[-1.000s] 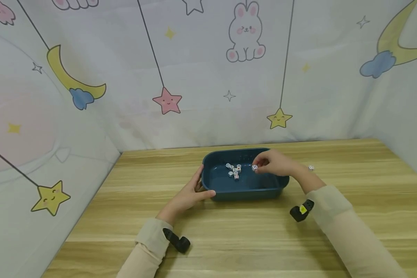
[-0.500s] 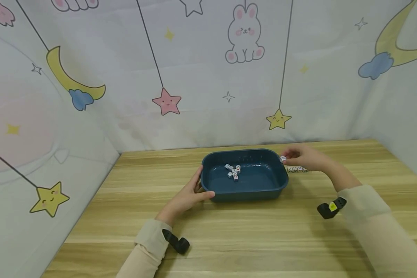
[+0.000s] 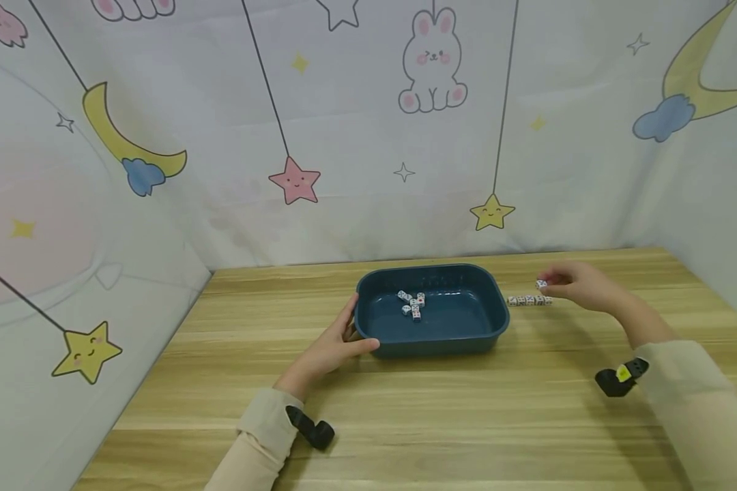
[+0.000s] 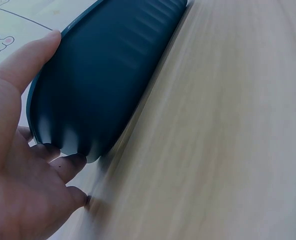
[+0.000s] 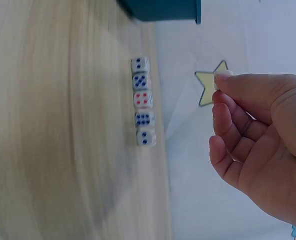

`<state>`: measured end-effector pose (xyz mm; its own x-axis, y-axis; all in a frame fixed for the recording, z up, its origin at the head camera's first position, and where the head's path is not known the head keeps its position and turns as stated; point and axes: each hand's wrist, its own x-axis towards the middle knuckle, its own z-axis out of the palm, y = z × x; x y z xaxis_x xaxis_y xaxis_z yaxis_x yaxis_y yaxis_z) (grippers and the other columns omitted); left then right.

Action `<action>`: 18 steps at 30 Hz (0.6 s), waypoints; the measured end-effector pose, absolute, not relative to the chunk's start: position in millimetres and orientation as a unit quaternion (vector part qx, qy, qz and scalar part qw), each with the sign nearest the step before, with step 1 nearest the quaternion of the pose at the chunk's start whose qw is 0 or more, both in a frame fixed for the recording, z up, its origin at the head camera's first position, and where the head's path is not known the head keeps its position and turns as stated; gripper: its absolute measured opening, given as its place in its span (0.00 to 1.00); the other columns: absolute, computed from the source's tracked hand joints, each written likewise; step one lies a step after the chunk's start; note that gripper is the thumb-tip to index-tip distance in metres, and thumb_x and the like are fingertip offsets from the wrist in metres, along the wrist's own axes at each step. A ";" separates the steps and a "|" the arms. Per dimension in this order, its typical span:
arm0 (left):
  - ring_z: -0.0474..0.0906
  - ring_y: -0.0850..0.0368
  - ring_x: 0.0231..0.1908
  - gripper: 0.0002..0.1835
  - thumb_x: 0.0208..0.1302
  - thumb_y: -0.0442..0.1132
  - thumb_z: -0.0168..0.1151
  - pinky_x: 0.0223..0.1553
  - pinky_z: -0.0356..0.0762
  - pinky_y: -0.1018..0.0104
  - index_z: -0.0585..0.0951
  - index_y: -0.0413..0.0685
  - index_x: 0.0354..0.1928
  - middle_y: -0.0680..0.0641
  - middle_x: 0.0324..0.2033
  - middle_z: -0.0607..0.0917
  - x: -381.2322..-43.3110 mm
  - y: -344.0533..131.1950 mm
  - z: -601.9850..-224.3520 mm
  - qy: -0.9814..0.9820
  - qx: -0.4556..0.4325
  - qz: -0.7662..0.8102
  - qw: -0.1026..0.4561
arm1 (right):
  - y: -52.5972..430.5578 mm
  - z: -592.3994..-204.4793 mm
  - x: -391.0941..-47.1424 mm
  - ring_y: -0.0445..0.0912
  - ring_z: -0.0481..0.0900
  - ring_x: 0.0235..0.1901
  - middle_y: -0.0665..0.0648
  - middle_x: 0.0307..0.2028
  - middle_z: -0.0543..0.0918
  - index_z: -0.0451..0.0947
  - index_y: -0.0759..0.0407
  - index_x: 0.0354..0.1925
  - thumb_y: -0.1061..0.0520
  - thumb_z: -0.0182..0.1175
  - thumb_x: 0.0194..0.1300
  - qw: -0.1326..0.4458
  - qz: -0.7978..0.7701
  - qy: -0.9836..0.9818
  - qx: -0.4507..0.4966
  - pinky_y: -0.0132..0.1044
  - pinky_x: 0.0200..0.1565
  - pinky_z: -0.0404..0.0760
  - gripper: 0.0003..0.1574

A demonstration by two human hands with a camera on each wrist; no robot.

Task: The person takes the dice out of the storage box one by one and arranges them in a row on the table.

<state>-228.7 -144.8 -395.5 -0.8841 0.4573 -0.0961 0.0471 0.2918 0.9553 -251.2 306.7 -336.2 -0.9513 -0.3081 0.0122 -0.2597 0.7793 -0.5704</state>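
From my station I see the right hand (image 3: 580,285) pinching a small white cube-shaped die (image 3: 541,284) between thumb and fingertips, the other fingers loosely curled. In the right wrist view the thumb hides much of this die. It is raised off the pale wood-grain table (image 3: 393,409) and apart from a straight row of five white dice (image 3: 530,300). Through the head camera I cannot tell whether it hangs directly over the row or slightly behind it.

The row rests on the table near the right end of a dark blue-green, rounded rectangular tub (image 3: 460,314), just beside the right hand. Counting away from the tub, the faces turned to my right wrist camera read two, five, four, six and two; the four has red pips, the rest blue.

On the other side, I have the left hand (image 3: 328,348) gripping the tub's left end, thumb at the near rim and fingers around the end wall. Inside the tub, a loose cluster of white dice (image 3: 415,312) lies in the left half of the floor, nearer the left hand than the right; they overlap too much for me to count surely.
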 end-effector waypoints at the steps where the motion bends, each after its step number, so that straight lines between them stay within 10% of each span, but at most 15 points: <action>1: 0.44 0.48 0.74 0.54 0.63 0.45 0.66 0.69 0.53 0.50 0.36 0.63 0.77 0.49 0.76 0.38 -228.6 -144.8 -395.4 0.784 0.161 0.572 0.178 | 309.7 -337.6 -251.0 0.53 0.79 0.44 0.64 0.44 0.82 0.75 0.75 0.52 0.57 0.58 0.69 0.038 -0.294 0.944 -0.146 0.46 0.43 0.79 0.22; 18: 0.44 0.48 0.74 0.54 0.63 0.46 0.66 0.69 0.53 0.50 0.36 0.64 0.77 0.50 0.76 0.38 -229.0 -144.9 -395.7 0.788 0.163 0.567 0.176 | 342.5 -369.5 -256.6 0.65 0.77 0.46 0.73 0.44 0.80 0.75 0.75 0.52 0.56 0.57 0.70 0.003 -0.261 0.958 -0.118 0.58 0.47 0.75 0.23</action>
